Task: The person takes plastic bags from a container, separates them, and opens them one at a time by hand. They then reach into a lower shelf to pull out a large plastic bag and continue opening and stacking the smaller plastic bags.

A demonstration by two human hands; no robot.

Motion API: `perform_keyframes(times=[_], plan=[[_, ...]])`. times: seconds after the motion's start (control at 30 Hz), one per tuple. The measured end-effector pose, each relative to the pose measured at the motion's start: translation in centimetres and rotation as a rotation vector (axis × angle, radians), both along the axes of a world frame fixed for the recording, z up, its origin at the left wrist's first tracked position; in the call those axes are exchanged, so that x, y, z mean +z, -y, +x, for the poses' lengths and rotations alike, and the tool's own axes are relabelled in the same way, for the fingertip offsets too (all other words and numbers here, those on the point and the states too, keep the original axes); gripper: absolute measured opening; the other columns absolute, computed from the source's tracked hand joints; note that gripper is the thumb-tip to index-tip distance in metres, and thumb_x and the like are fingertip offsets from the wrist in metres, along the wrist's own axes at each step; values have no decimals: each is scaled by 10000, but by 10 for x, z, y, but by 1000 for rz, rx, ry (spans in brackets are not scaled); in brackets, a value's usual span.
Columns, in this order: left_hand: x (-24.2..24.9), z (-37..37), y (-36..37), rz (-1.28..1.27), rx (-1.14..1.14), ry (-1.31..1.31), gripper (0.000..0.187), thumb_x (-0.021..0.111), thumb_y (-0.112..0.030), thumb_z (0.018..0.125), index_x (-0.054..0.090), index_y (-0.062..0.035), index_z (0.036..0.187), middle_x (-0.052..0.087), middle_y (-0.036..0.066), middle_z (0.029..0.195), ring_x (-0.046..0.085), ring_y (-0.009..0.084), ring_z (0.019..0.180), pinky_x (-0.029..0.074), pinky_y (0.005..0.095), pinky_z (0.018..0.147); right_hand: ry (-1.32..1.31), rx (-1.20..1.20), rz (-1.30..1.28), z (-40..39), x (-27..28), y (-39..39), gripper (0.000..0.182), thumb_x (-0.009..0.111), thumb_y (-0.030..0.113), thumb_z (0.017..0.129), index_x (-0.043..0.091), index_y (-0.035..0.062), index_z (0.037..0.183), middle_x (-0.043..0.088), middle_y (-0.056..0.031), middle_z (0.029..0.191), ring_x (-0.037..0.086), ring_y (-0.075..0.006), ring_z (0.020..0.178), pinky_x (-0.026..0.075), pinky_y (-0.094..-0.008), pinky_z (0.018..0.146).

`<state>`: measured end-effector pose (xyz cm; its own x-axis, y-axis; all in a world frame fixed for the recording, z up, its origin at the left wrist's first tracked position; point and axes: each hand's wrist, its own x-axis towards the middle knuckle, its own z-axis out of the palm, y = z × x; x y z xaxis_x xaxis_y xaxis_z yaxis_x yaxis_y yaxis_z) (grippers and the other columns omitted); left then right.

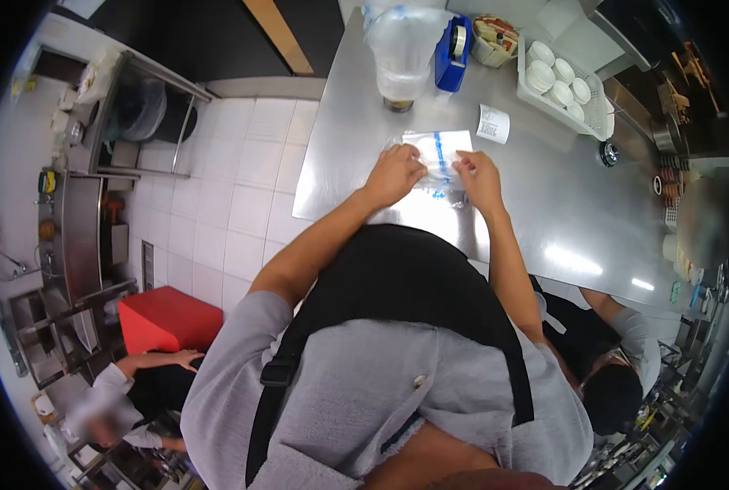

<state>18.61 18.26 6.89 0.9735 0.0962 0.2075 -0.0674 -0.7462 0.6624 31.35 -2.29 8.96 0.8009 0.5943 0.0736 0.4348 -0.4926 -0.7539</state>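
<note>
A white, flat-folded plastic packet point(437, 147) with a blue stripe across it lies at the steel table's near side. My left hand point(395, 173) is closed at its left edge, fingers curled with the fingertips on the clear plastic. At the right edge my right hand point(480, 175) pinches the plastic between thumb and fingers. Between the hands the clear film looks wrinkled, with a small blue print below it. What is inside the packet cannot be made out. A printed paper slip point(493, 124) lies to the upper right of the packet.
On the steel table point(544, 188) stand a blue tape dispenser point(452, 55), a roll of clear bags point(399, 61), a basket of packets point(495, 41) and a white crate point(589, 122) of white cups. A call bell point(608, 153) sits beside it. Co-workers are at both sides behind me.
</note>
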Motion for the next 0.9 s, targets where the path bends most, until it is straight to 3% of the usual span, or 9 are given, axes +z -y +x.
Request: perform_keyframes(times=[0.1, 0.2, 0.3, 0.37, 0.5, 0.67, 0.8, 0.9], plan=[[-8, 1, -6, -37, 20, 7, 180, 675, -221, 942, 781, -75, 955, 641, 118, 1192, 576, 308, 1144, 436, 439, 983, 79, 147, -35, -4, 5, 6, 199, 739, 192, 881, 786, 55, 1017, 719, -151, 1008, 654, -340, 996, 513, -439, 906], [4, 0, -10, -26, -8, 9, 189, 747, -219, 892, 764, -58, 989, 645, 141, 1170, 592, 327, 1111, 461, 422, 964, 25, 163, -86, -8, -5, 7, 152, 758, 188, 839, 801, 71, 928, 728, -123, 1026, 653, -340, 1009, 510, -442, 929], [21, -8, -3, 34, -27, 30, 229, 805, -220, 840, 763, -78, 1014, 636, 152, 1184, 597, 338, 1109, 469, 438, 963, -72, 126, -76, -9, -3, 3, 178, 760, 181, 835, 797, 77, 975, 722, -131, 1021, 653, -343, 1014, 505, -444, 934], [26, -10, 3, 84, -47, 59, 224, 807, -211, 837, 767, -91, 1022, 631, 150, 1196, 593, 338, 1121, 471, 450, 963, 26, 131, -97, -14, 10, 1, 301, 785, 197, 814, 771, 77, 1091, 687, -167, 1032, 640, -365, 1034, 499, -453, 942], [-4, 1, 3, 9, -44, 131, 153, 780, -162, 865, 785, -81, 994, 626, 151, 1215, 580, 333, 1143, 477, 441, 961, 67, 85, -126, -24, -1, 7, 397, 836, 234, 764, 755, 116, 1135, 633, -132, 1156, 572, -339, 1154, 461, -466, 993], [-12, 10, -2, -136, -38, 100, 120, 735, -118, 903, 762, -42, 991, 630, 145, 1208, 599, 308, 1087, 486, 394, 937, 74, 117, -112, -27, -7, 22, 207, 744, 201, 864, 781, 103, 1042, 658, -102, 1145, 589, -320, 1136, 485, -463, 953], [-16, 16, -7, -314, 3, -18, 134, 738, -86, 889, 739, -24, 1007, 629, 136, 1200, 595, 276, 1100, 498, 364, 893, 40, 100, 26, -27, -16, 22, 242, 616, 235, 964, 758, 39, 959, 690, -179, 1035, 633, -385, 1023, 503, -481, 936], [30, 14, 11, -198, -38, 75, 161, 758, -80, 874, 732, -3, 1013, 641, 131, 1162, 606, 268, 1081, 506, 353, 866, -10, 49, 79, -26, -18, 20, 241, 595, 217, 963, 745, 32, 927, 683, -186, 1027, 644, -383, 1003, 500, -477, 910]])
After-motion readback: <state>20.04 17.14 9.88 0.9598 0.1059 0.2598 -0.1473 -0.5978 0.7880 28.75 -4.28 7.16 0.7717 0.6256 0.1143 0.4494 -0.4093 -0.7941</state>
